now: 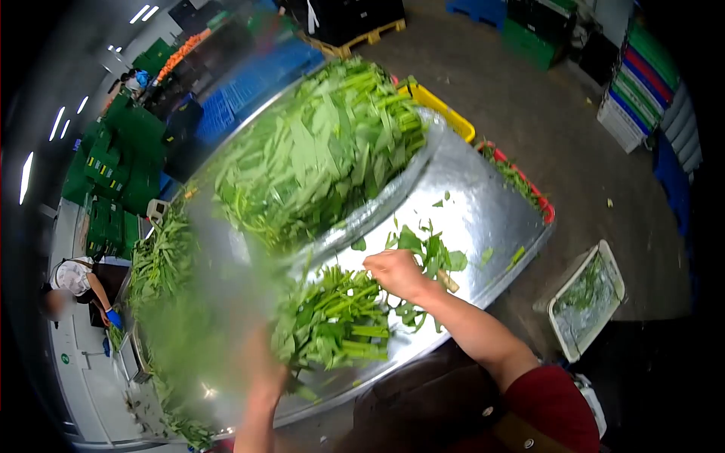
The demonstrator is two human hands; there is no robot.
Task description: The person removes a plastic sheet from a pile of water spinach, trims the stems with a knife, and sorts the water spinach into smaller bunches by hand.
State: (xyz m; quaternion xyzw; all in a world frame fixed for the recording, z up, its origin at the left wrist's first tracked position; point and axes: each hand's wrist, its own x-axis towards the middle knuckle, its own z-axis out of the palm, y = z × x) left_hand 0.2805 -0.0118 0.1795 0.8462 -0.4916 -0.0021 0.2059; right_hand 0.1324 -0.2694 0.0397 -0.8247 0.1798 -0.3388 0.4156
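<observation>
Clenched loosely, the right hand [396,272] is above the metal table [461,219] at the edge of the leafy bunch [332,317] lying on it, while the left hand [261,359], over the table's near side, is too blurred to tell its grip.

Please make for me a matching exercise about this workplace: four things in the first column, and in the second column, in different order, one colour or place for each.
Things
1. Big leafy heap
2. Pale tub
3. Co-worker's glove
4. Camera wearer's sleeve

Colours and places
A. Dark red
B. On the floor
C. Blue
D. On the metal table

Right pairs: 1-D, 2-B, 3-C, 4-A
</observation>
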